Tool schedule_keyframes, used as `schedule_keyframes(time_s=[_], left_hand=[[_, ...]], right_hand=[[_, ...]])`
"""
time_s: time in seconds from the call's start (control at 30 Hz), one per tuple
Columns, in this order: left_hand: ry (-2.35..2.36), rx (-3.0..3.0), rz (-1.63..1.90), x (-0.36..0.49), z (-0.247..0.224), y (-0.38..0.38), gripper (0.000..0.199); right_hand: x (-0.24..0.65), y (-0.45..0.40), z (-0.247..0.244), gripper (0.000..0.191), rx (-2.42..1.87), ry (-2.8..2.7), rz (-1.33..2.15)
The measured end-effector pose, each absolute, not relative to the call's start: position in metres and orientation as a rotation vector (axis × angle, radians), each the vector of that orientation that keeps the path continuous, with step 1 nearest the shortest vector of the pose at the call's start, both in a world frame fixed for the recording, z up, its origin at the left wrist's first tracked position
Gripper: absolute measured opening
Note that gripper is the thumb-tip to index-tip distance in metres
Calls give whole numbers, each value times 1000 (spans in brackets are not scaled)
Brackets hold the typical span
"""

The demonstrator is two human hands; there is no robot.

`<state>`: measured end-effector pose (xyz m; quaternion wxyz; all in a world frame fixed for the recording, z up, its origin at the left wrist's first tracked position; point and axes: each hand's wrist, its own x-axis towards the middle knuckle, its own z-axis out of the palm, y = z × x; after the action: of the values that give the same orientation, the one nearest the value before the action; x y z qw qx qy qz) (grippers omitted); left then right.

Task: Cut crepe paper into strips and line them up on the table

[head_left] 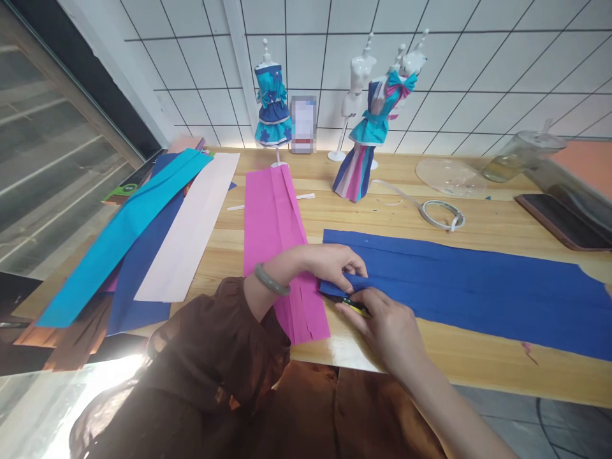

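Note:
My left hand, with a bangle at the wrist, pinches the near left corner of a long blue fabric strip. That corner is folded up under the fingertips. My right hand is closed around small black-and-yellow snips, whose dark pointed tip lies along the fabric's folded edge. The fingers partly cover the snips, so I cannot tell whether the blades are apart. Under my left wrist lies a pink fabric strip with lengthwise creases.
Turquoise and pale pink strips overlap at left. Behind stand a dressed mini mannequin, another in a striped gown, and bare white forms. A tape roll, phone and lidded cup lie at right.

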<state>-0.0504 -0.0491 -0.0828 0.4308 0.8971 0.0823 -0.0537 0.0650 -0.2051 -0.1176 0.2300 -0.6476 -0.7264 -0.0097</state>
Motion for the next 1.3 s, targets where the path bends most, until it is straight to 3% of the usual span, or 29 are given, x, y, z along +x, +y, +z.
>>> schedule_keyframes(time_s=[0.87, 1.3], left_hand=[[184, 2210, -121, -50, -83, -50, 31], [302, 2268, -184, -49, -82, -49, 42]], right_hand=[[63, -204, -115, 42, -1701, -2065, -145], [101, -248, -102, 26, -1606, -2004, 201]])
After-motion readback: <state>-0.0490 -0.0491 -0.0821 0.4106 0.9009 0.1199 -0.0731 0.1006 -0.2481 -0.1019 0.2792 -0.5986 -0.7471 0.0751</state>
